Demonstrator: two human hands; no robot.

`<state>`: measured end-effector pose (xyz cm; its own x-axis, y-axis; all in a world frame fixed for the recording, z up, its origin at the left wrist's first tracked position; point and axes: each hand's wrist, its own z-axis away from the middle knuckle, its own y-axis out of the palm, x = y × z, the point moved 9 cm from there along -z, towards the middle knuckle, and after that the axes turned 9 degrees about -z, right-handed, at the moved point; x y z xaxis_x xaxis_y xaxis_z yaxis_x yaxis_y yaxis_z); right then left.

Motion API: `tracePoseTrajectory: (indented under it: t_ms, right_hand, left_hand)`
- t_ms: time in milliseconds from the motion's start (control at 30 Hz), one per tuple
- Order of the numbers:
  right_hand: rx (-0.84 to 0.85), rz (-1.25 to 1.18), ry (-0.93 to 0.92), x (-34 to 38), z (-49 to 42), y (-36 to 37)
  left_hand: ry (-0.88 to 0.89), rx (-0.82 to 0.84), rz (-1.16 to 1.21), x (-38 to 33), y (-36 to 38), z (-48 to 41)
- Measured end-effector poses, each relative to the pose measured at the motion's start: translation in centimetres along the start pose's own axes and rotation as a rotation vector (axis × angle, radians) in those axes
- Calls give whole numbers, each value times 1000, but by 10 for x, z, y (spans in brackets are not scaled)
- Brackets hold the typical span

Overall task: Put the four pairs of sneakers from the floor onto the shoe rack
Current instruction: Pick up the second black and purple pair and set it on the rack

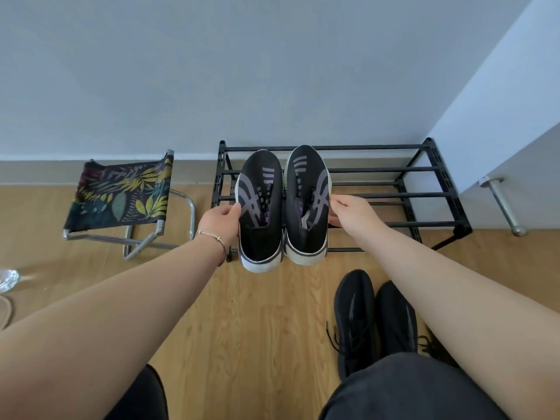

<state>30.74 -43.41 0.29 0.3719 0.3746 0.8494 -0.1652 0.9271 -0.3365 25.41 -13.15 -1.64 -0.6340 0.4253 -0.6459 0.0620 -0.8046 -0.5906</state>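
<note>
I hold a pair of black sneakers with grey stripes and white soles over the left part of the black metal shoe rack point(394, 169), toes toward the wall. My left hand point(219, 221) grips the left sneaker point(260, 207) by its outer side. Gripping the outer side of the right sneaker point(307, 201) is my right hand point(348, 212). Their heels stick out past the rack's front bar; I cannot tell whether the soles rest on the bars. An all-black pair of sneakers point(375, 319) lies on the wooden floor in front of the rack, partly hidden by my right arm.
A folding stool point(121, 198) with a leaf-print seat stands left of the rack. A white door or cabinet with a metal handle point(503, 204) is at the right. A clear glass object point(7, 280) sits at the left edge of the floor.
</note>
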Motion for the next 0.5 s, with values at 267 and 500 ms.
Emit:
tracePoseTrajectory:
  t_ms: [267, 500]
  right_hand:
    - [264, 290, -174, -19, 51, 27]
    - [136, 458, -281, -8, 47, 42]
  left_hand:
    - [393, 121, -493, 5, 17, 57]
    - [434, 23, -504, 4, 27, 56]
